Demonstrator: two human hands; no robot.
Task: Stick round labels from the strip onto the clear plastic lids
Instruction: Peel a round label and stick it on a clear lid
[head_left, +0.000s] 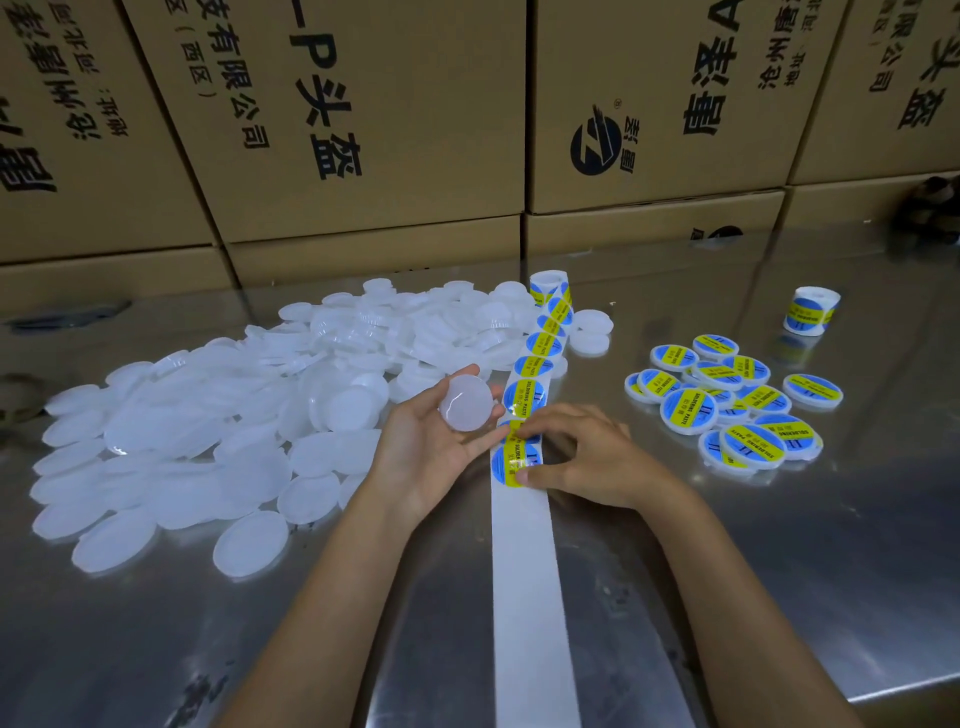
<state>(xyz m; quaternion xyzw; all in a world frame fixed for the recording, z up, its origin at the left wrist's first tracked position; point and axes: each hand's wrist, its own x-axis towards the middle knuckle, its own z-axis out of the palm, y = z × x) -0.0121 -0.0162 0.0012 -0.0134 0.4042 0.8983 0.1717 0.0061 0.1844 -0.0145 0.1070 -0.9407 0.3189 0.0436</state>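
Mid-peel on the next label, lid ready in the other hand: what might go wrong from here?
1. The right hand pinches the label at its edge, so it may crease or fold onto itself while lifting from the strip.
2. The left hand holds the clear lid only by its fingertips, so pressing the label on could tip it or land off-centre.
3. The strip lies loose on the table and may drag along.

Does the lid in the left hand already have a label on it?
No, the lid held in the left hand is plain clear plastic without any label.
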